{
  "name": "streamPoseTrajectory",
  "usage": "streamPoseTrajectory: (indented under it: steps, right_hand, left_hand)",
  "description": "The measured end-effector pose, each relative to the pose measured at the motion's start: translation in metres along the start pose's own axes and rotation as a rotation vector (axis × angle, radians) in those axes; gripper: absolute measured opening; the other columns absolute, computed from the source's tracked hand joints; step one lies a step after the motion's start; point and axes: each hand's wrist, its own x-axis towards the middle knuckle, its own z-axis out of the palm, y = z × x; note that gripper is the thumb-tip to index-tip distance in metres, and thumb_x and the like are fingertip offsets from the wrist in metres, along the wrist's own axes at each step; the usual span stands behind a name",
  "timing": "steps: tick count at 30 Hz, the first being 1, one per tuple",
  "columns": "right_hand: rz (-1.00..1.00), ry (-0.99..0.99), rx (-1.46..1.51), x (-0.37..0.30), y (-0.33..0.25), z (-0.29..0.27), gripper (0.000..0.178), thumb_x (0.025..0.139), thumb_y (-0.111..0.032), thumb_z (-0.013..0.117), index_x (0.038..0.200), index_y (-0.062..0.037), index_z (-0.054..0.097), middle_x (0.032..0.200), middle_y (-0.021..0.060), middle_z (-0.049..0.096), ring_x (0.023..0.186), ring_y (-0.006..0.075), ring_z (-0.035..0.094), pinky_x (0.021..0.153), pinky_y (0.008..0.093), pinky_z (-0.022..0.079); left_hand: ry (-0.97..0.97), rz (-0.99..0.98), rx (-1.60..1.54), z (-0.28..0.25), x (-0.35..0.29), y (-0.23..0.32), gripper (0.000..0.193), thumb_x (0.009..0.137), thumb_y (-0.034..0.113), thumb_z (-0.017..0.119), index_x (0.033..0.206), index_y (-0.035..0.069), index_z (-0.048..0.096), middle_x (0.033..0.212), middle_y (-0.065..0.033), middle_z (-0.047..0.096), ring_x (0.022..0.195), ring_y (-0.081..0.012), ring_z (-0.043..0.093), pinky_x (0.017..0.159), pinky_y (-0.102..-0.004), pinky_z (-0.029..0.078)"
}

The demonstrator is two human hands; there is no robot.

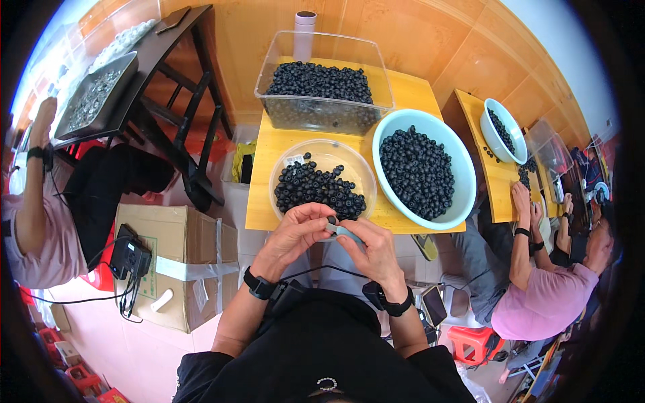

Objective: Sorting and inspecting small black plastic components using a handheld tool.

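My left hand [295, 235] pinches a small round black piece [332, 219] between thumb and fingertips. Closed around a small tool with a light blue handle [347, 234], my right hand [377, 252] brings its pale tip against or very close to that piece. Both hands meet over the near rim of a clear round tub [274, 185], which holds a loose heap of similar black pieces [312, 188]. To its right stands a pale blue basin [465, 195] filled with more of them. Behind is a clear rectangular bin [322, 117], also part filled with black pieces.
Everything stands on a yellow wooden table [259, 201]. A pink bottle [304, 40] is behind the bin. On the floor at left sits a taped cardboard box [161, 262] with a black device and cables. Co-workers sit at both sides; a red stool [470, 342] is lower right.
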Motion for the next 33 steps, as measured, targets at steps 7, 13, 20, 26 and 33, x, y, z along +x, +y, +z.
streamPoseTrajectory:
  steps: [7,13,20,26,33]
  right_hand:
    - [-0.005,0.004,-0.014,-0.001,-0.001,-0.004,0.020,0.079,-0.016,0.068,0.094,-0.0047,0.064,0.071,0.0081,0.059,0.058,0.0243,0.061,0.049,0.0327,0.045]
    - [-0.003,-0.006,-0.019,-0.001,0.001,-0.005,0.019,0.080,-0.017,0.068,0.093,-0.0043,0.064,0.072,0.0077,0.060,0.056,0.0226,0.061,0.049,0.0322,0.046]
    - [-0.011,0.002,0.007,-0.001,0.005,-0.002,0.019,0.080,-0.017,0.068,0.093,-0.0039,0.065,0.071,0.0088,0.062,0.054,0.0220,0.060,0.048,0.0313,0.045]
    - [0.057,0.106,0.070,0.002,0.040,0.012,0.019,0.082,-0.019,0.065,0.091,-0.0018,0.066,0.071,0.0117,0.064,0.056,0.0236,0.061,0.050,0.0323,0.045]
    - [0.208,0.082,0.176,-0.002,0.031,-0.002,0.019,0.085,-0.015,0.061,0.092,0.0024,0.066,0.074,0.0110,0.065,0.062,0.0167,0.060,0.057,0.0281,0.045]
  left_hand:
    - [-0.017,-0.028,0.028,0.003,0.001,0.000,0.017,0.083,0.004,0.064,0.098,0.003,0.055,0.094,-0.0097,0.063,0.076,-0.0126,0.064,0.069,-0.0222,0.056]
    - [-0.026,-0.046,0.027,0.001,0.001,0.000,0.016,0.083,0.004,0.065,0.096,0.003,0.055,0.095,-0.0107,0.063,0.075,-0.0132,0.065,0.068,-0.0228,0.056]
    - [-0.030,-0.054,0.028,0.001,0.000,0.001,0.012,0.083,0.005,0.065,0.092,0.002,0.057,0.094,-0.0122,0.064,0.073,-0.0143,0.065,0.066,-0.0244,0.057]
    - [-0.130,-0.027,0.062,0.006,-0.006,0.007,0.010,0.081,0.002,0.065,0.088,0.003,0.058,0.091,-0.0142,0.062,0.070,-0.0135,0.064,0.063,-0.0226,0.056]
    - [-0.090,0.011,0.027,0.009,-0.011,0.011,0.009,0.082,-0.001,0.063,0.090,0.001,0.059,0.091,-0.0101,0.065,0.074,-0.0147,0.066,0.068,-0.0235,0.058]
